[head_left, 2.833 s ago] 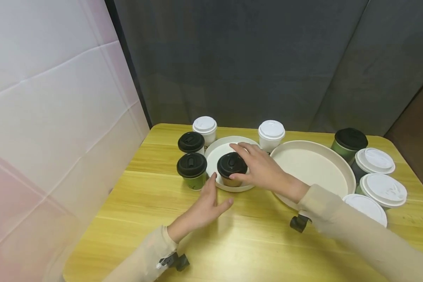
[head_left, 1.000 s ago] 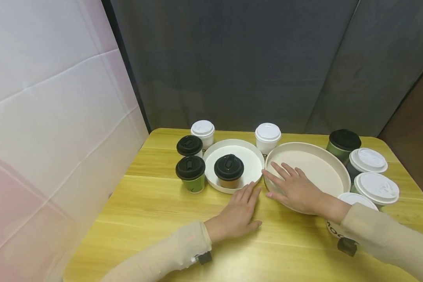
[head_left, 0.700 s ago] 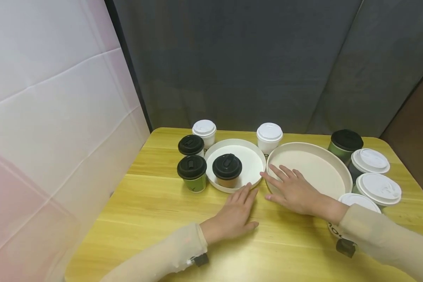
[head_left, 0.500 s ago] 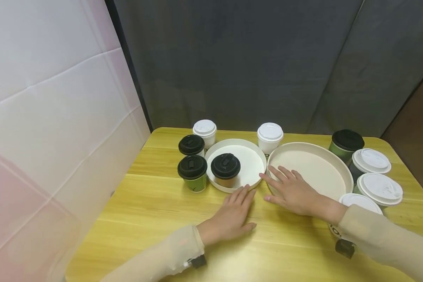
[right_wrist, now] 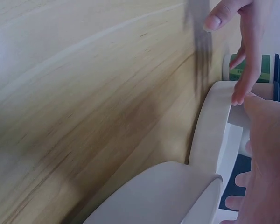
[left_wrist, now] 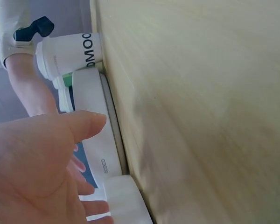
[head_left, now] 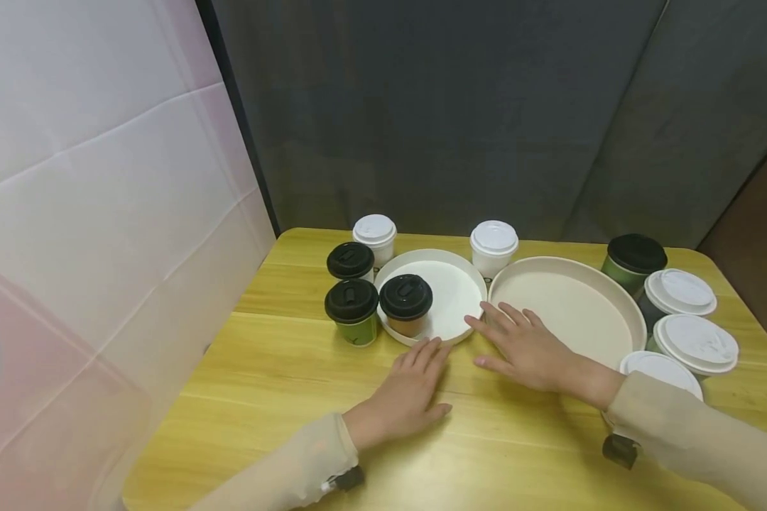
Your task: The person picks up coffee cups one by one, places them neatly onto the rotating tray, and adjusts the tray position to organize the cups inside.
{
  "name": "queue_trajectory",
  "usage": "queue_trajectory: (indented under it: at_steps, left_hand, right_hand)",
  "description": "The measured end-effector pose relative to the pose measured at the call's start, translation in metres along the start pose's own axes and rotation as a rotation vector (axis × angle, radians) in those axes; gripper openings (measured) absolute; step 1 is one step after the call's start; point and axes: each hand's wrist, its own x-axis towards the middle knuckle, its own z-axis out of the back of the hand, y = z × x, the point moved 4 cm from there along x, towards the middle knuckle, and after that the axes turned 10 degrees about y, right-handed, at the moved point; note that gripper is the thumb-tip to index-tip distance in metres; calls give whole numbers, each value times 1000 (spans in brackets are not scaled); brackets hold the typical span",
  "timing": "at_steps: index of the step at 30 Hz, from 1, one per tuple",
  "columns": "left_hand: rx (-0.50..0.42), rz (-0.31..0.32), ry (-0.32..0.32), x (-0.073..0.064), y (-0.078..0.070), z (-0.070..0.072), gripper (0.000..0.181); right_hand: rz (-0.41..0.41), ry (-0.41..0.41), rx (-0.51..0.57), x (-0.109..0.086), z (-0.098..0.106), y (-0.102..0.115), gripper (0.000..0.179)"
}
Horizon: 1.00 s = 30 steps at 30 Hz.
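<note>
A round white tray (head_left: 450, 301) lies on the table, bearing a brown paper cup with a black lid (head_left: 406, 301) at its front left. My left hand (head_left: 403, 397), fingers extended, touches or nearly touches the tray's front rim. My right hand (head_left: 527, 351) spreads its fingers at the tray's right front rim, over the near-left edge of a larger cream tray (head_left: 565, 305). Neither hand grips anything. In the right wrist view the left fingertips (right_wrist: 238, 95) reach the rim of the white tray (right_wrist: 214, 121); exact contact is hard to tell.
Left of the white tray stand a green cup (head_left: 356, 326) and another black-lidded cup (head_left: 350, 261). White-lidded cups (head_left: 374, 234) (head_left: 494, 245) stand behind. Right of the cream tray are a black-lidded green cup (head_left: 633, 259) and white-lidded cups (head_left: 697, 341). A dark curtain (head_left: 434, 128) hangs behind.
My right hand let go of the brown cup and moved right to the rim. Since then both hands have shifted left, and the cup has moved left with the tray seemingly turning in place.
</note>
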Motion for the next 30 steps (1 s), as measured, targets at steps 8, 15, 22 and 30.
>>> queue_trajectory:
  at_steps: [8,15,22,30]
  left_hand:
    - [-3,5,-26,-8,10,0,91]
    - [12,14,-59,-13,15,-1,91]
    - [32,29,-85,-19,20,0,91]
    - [54,79,-102,-22,30,-2,90]
  right_hand:
    - [-5,17,12,5,-5,2,66]
    - [-7,35,7,8,-7,6,67]
    - [1,28,-2,10,-9,6,67]
    - [13,24,15,11,-11,9,67]
